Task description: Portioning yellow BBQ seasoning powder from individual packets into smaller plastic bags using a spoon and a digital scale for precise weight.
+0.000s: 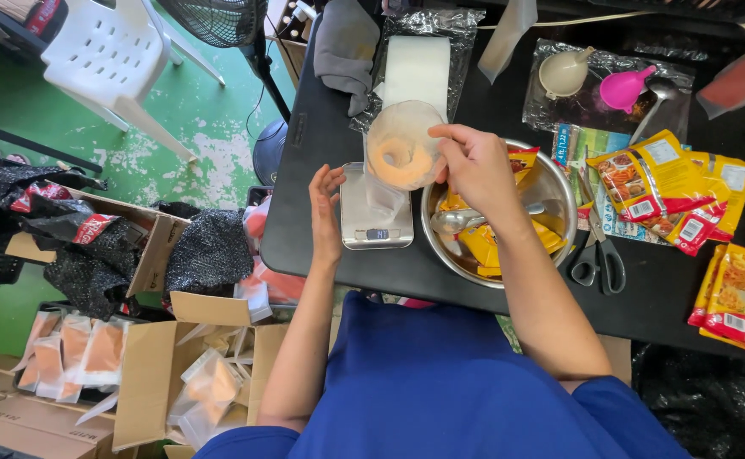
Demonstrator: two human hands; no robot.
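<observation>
Clear bag of orange powder point(403, 151) pinched by right hand point(474, 166), above scale point(376, 208)

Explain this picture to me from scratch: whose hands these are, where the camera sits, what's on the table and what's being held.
There is no machine here, only a person in a blue top, filmed by a camera worn on their head and looking down at their own hands.

The right hand holds up a clear plastic bag with orange powder inside, just above a small digital kitchen scale. The left hand is open, its fingers resting at the scale's left edge, holding nothing.

The black table also carries a metal bowl with yellow packets and a spoon, scissors, more yellow and red packets, and two funnels, one cream and one pink. On the floor, cardboard boxes hold filled bags.
</observation>
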